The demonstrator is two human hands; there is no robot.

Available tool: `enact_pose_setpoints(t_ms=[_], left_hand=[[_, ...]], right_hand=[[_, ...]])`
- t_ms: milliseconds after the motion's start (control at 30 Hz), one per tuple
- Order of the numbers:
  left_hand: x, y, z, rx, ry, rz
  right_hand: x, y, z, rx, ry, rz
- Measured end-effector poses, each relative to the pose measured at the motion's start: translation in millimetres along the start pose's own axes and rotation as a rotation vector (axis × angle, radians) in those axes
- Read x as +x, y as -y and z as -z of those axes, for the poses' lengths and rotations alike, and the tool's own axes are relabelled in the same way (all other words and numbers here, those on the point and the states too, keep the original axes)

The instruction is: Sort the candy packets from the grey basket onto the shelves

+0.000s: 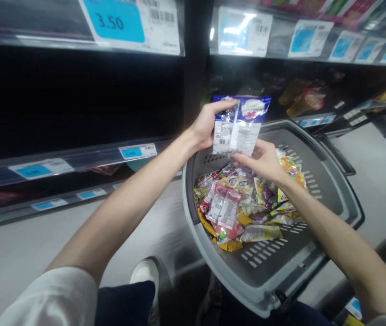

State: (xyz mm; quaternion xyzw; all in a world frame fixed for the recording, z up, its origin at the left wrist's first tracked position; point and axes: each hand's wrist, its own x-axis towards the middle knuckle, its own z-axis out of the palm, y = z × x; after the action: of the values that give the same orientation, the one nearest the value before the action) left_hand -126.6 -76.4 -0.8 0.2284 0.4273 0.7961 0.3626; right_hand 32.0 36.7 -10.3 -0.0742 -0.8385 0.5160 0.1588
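A blue and white snack packet [243,129] is held up over the far side of a grey shopping basket [189,194], its printed back with a barcode facing me. My left hand [208,124] grips the packet's left edge, thumb across the blue upper part. My right hand [264,158] pinches its lower right corner. Below, many colourful packets lie heaped in the basket's left half. Among them a pink and white packet [225,206] rests on top, and a yellow-edged packet [261,233] lies nearer the front.
Dark store shelves with a price label [138,151] and others stand ahead and to the left. Bagged goods [310,99] sit on the right-hand shelf. A white shoe [145,271] shows on the pale floor [121,244] below. The basket's handle [337,154] is at its right.
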Motion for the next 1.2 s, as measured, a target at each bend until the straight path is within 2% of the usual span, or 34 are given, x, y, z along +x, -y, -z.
enact_pose_setpoints(t_ms=[100, 267, 400, 533, 667, 733, 833, 933, 1000, 1100, 1200], left_hand=[[-3.0, -0.9, -3.2, -0.008, 0.013, 0.055], [-4.0, -0.3, -7.2, -0.019, -0.054, -0.012], [-4.8, -0.7, -9.6, 0.004, -0.036, -0.074], [-8.6, -1.0, -11.8, 0.127, 0.051, -0.008], [-10.8, -1.6, -13.9, 0.178, 0.057, 0.044], [-12.1, -1.8, -14.4, 0.126, 0.115, 0.087], [-16.6, -1.8, -14.0, 0.028, 0.26, 0.16], [-22.3, -1.8, -12.9, -0.008, 0.355, 0.211], [-24.4, -1.5, -13.5, -0.001, 0.347, 0.216], [-24.8, -0.5, -17.2, 0.001, 0.271, 0.208], [-24.9, 0.1, -21.7, -0.048, 0.21, 0.265]], right_hand=[[-3.3, 7.2, -3.2, 0.045, -0.036, -0.034], [0.0, -0.2, -5.1, 0.272, -0.054, -0.154], [8.6, -8.2, 1.4, 0.378, -0.212, -0.148], [9.2, 2.7, 8.3, 0.299, -0.451, -0.025], [-0.7, 16.4, 12.9, -0.103, -0.641, 0.268], [-6.0, 16.7, 16.3, -0.335, -0.618, 0.474], [-10.8, 11.7, 22.0, -0.624, -0.425, 0.764], [-11.0, 8.9, 26.1, -0.835, -0.289, 0.904], [-9.0, 9.7, 27.6, -0.9, -0.261, 0.98], [-6.1, 12.9, 28.3, -0.926, -0.196, 1.11], [-6.3, 16.0, 26.9, -0.915, -0.13, 1.144]])
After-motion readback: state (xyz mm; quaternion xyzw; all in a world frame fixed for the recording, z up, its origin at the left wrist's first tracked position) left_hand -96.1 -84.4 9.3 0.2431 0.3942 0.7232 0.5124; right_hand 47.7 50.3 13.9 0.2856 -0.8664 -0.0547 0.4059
